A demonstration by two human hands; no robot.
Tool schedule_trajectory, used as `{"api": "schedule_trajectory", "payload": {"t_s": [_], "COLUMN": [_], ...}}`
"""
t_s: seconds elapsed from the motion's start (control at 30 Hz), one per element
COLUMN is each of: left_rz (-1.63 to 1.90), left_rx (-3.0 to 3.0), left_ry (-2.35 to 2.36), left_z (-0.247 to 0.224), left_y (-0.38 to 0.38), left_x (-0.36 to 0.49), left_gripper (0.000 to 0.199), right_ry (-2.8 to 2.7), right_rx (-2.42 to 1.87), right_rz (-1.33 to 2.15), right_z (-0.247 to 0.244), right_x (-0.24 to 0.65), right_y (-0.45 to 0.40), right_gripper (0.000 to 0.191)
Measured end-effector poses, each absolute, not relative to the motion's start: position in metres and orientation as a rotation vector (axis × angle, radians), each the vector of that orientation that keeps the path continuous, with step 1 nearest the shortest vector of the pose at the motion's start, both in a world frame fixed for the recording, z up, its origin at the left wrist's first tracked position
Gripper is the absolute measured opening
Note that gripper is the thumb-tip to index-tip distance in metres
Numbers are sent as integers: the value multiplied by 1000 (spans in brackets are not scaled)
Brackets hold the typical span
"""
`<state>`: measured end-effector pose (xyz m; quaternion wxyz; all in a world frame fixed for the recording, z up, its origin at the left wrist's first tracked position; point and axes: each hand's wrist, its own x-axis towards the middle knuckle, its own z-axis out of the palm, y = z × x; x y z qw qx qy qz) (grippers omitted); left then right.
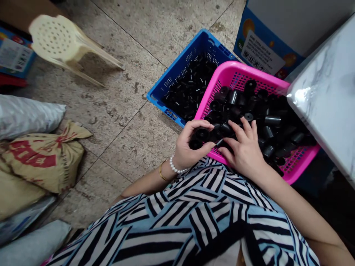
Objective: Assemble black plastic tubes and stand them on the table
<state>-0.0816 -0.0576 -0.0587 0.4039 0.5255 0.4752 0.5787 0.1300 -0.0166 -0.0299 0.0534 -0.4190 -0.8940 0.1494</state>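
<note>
A pink basket (298,173) full of black cylindrical parts (267,133) lies in front of my body. My left hand (191,146), with a pearl bracelet at the wrist, curls around black round parts (202,133) at the basket's near left edge. Beside it, my right hand (244,146) rests over the parts with its fingers spread, the fingertips touching them. A small black piece (219,142) shows between the two hands; which hand bears it is unclear. Behind the pink basket, a blue crate (162,83) holds many smaller black pieces (191,87).
A cream plastic stool (55,37) stands at the upper left on the tiled floor (130,55). Tan sacks (41,159) and a white sack (27,114) lie at the left. A printed carton (266,48) and a plastic-covered white surface (330,85) flank the basket at the right.
</note>
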Motion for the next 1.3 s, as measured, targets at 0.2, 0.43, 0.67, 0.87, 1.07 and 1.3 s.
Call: {"api": "schedule_trajectory", "payload": {"t_s": [0.2, 0.43, 0.67, 0.87, 1.07, 1.3], "left_rz": [1436, 1315, 1320, 1239, 1109, 946], "left_rx": [1405, 1577, 1678, 1575, 1379, 1498], "left_ry": [1216, 1192, 1085, 1227, 1244, 1302], "left_z": [-53, -49, -49, -50, -34, -25], "left_y": [-59, -60, -59, -65, -54, -36], "left_x": [-82, -79, -80, -79, -82, -78], "left_gripper": [50, 49, 50, 49, 40, 32], "right_ry": [-2365, -2002, -1802, -2283, -1999, -1721], "right_rx": [-1343, -1283, -1253, -905, -1018, -1130], "right_rz": [583, 857, 1199, 1119, 1359, 1597], "right_z": [-32, 7, -17, -26, -32, -32], "right_x": [126, 144, 133, 133, 128, 120], "right_y": [-16, -30, -48, -38, -37, -32], "right_gripper": [14, 10, 43, 57, 54, 33]}}
